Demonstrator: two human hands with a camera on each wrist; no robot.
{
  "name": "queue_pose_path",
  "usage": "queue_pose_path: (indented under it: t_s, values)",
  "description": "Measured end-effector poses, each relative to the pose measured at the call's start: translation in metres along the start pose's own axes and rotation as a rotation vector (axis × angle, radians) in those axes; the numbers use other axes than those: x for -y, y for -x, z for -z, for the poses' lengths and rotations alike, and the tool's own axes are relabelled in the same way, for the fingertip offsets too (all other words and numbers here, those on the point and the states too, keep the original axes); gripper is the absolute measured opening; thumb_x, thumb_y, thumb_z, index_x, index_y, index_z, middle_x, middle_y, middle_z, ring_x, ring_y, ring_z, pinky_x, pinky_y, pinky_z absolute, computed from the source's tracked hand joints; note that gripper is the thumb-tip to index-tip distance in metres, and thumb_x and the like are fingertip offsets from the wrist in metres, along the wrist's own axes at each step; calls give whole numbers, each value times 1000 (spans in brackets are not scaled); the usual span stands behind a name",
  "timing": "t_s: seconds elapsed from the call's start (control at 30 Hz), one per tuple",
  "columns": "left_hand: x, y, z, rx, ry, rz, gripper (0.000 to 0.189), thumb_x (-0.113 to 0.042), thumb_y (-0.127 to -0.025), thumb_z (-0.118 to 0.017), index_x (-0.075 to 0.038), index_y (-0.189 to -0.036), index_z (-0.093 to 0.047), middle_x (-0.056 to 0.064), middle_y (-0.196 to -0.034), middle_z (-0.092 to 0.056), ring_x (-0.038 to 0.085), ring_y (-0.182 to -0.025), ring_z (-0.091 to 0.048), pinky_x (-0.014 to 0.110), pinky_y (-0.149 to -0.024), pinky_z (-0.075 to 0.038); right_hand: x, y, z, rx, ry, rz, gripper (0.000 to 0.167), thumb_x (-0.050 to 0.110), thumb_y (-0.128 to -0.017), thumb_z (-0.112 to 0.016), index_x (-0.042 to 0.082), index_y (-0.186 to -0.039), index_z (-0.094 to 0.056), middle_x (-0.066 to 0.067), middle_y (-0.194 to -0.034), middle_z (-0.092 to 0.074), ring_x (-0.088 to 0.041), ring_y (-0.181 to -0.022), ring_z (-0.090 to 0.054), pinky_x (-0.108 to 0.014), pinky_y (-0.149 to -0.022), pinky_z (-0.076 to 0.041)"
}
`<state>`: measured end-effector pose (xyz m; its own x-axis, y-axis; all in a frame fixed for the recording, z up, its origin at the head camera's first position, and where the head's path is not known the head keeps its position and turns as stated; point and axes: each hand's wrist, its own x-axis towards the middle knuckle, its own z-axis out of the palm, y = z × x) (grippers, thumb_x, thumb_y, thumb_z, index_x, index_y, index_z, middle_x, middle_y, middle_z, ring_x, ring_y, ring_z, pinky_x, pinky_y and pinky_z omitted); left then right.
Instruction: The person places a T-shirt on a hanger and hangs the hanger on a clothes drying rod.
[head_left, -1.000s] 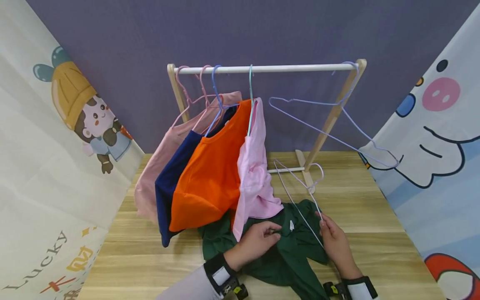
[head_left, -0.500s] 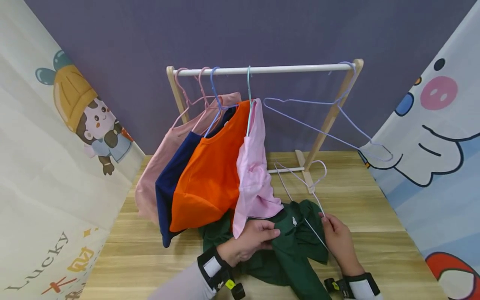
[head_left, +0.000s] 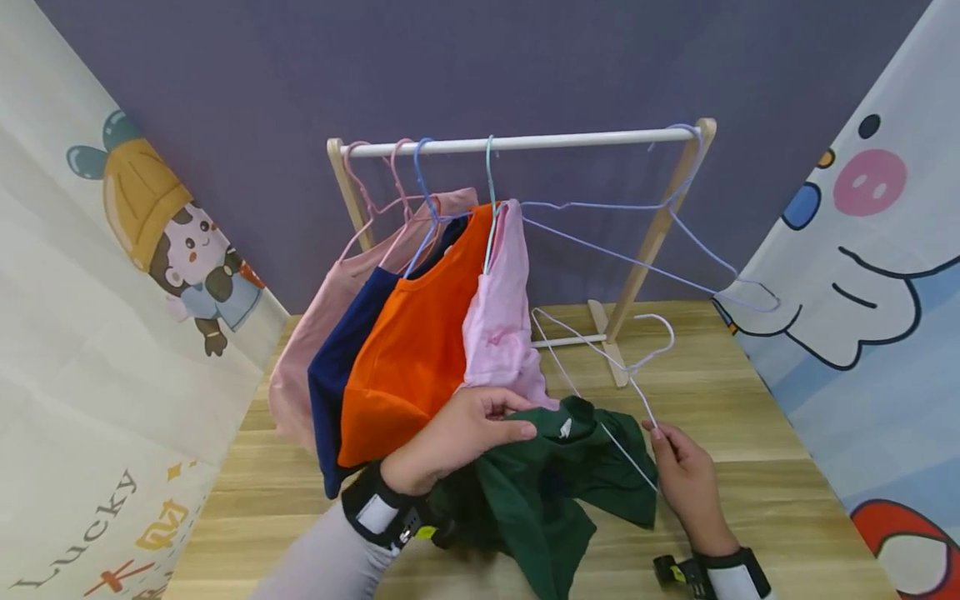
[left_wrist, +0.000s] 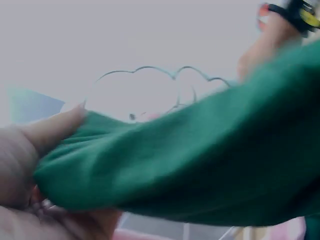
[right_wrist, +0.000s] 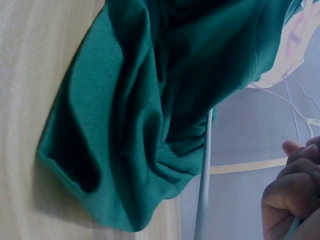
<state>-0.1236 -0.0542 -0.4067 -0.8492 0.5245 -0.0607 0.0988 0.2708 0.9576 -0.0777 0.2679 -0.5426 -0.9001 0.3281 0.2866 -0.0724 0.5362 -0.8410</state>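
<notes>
My left hand (head_left: 468, 433) pinches the upper edge of a dark green shirt (head_left: 551, 467), lifting that side while the rest drapes down onto the table. In the left wrist view the green cloth (left_wrist: 190, 155) stretches away from the thumb and fingers. My right hand (head_left: 686, 483) grips one arm of a pale lilac wire hanger (head_left: 585, 339), its hook toward the rack. The hanger's lower bar passes into the shirt, where cloth hides part of it. In the right wrist view a sleeve (right_wrist: 115, 140) hangs beside the bar (right_wrist: 205, 175), with the curled fingers (right_wrist: 295, 187) at the right.
Behind stands a small rack with a white rail (head_left: 570, 142). On it hang pink, navy, orange (head_left: 412, 358) and light pink (head_left: 506, 325) garments at the left. A bare lilac hanger (head_left: 600, 246) hangs at the right end. Printed curtains flank the wooden table (head_left: 750, 467).
My left hand has taken hold of the green shirt and raised it leftward and up. The held hanger has tilted slightly, its hook shifting right; the right hand has barely moved.
</notes>
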Motion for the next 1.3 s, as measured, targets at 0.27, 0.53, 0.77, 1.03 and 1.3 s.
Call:
queue_pose_path:
  t_s: [0.27, 0.53, 0.77, 1.03, 1.3]
  values:
    - [-33, 28, 45, -51, -76, -45, 22, -27, -92, -80, -21, -114, -80, -3, -109, -79, 16, -99, -69, 27, -86, -57, 0, 3, 4, -57, -94, 111, 18, -5, -100, -62, -3, -111, -76, 13, -76, -58, -2, -61, -47, -18, -54, -38]
    - [-39, 40, 67, -430, -313, -132, 14, -32, -91, -81, -28, -104, -82, -11, -107, -79, 8, -96, -71, 25, -83, -57, 15, 6, 12, -88, -213, 302, 19, -17, -96, -56, -17, -110, -70, 28, -109, -71, 7, -80, -58, -7, -71, -45]
    - [-22, 35, 71, -478, -311, -102, 16, -30, -91, -81, -24, -106, -82, -8, -105, -79, 10, -95, -71, 27, -85, -57, 28, 5, 30, 12, -325, 397, 23, -22, -97, -49, -19, -111, -67, 16, -68, -52, 3, -55, -41, -16, -48, -34]
    - [-16, 33, 74, -522, -333, -96, 20, -30, -91, -81, -22, -109, -82, -5, -108, -79, 13, -97, -71, 31, -87, -58, 33, -2, 64, 274, -786, 561, 34, -30, -96, -33, -25, -114, -61, -5, -64, -40, -9, -51, -33, -23, -41, -23]
    - [-15, 32, 77, -513, -327, -95, 19, -31, -92, -81, -22, -108, -82, -7, -106, -80, 12, -97, -71, 32, -87, -57, 40, 5, 79, 382, -641, 447, 40, -33, -92, -37, -15, -110, -67, -3, -67, -40, -13, -54, -32, -28, -42, -24]
